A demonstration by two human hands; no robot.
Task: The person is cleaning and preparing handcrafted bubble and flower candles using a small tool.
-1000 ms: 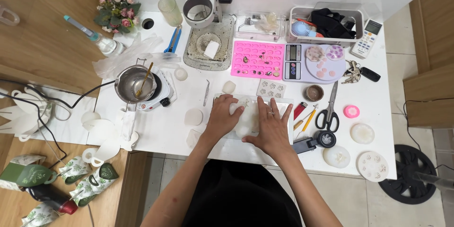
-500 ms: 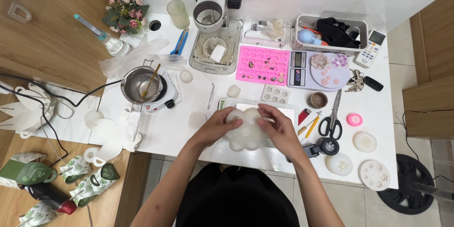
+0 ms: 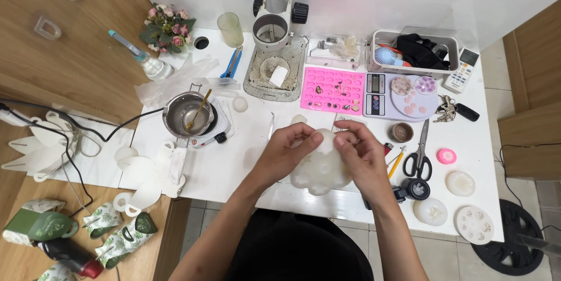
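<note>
Translucent white mould (image 3: 320,170) — a soft, lobed, flower-like piece — was held above the near edge of the white table (image 3: 234,170), between both hands. Left hand (image 3: 284,153) was curled around its left side, fingers bent over the upper rim and thumb pressed against the front. Right hand (image 3: 363,153) gripped the right side likewise, fingers partly closed over the top lobe; neither hand was fully closed, and the fingertips nearly met above the piece. Beyond the hands lay a pink rectangular tray (image 3: 333,89) with rows of small cavities, and just right of it a grey digital scale (image 3: 403,95) bearing pale pink and lilac discs. A white remote control (image 3: 461,70) lay at the far right corner. To the left stood a small metal pot (image 3: 186,114) on a hotplate — well apart from the mould. Black-handled scissors (image 3: 419,155) lay near the right hand.
</note>
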